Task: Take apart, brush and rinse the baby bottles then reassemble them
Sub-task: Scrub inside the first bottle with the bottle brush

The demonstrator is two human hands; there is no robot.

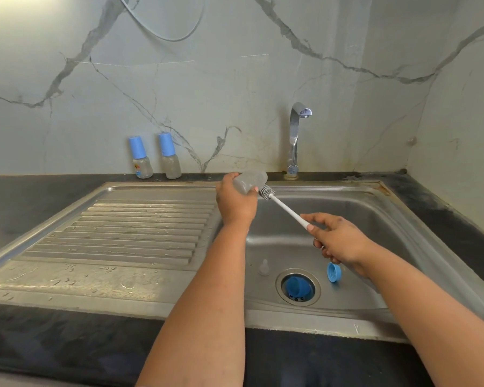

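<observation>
Fingers of the left hand (235,202) gripped the bottle (249,181) tilted over the sink (347,208), so the right hand (338,238), pinching the brush (284,206), could scrub it.

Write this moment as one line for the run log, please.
step: brushing | left hand: holds clear plastic bottle body | right hand: holds white bottle brush | tap: no water seen

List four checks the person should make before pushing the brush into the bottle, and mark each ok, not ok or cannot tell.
1. Left hand grips the open bottle: ok.
2. Right hand holds the brush by its handle: ok.
3. Bristles lined up with the bottle mouth: cannot tell.
4. Teat, blue ring and blue cap off, lying in the sink: ok.
</observation>
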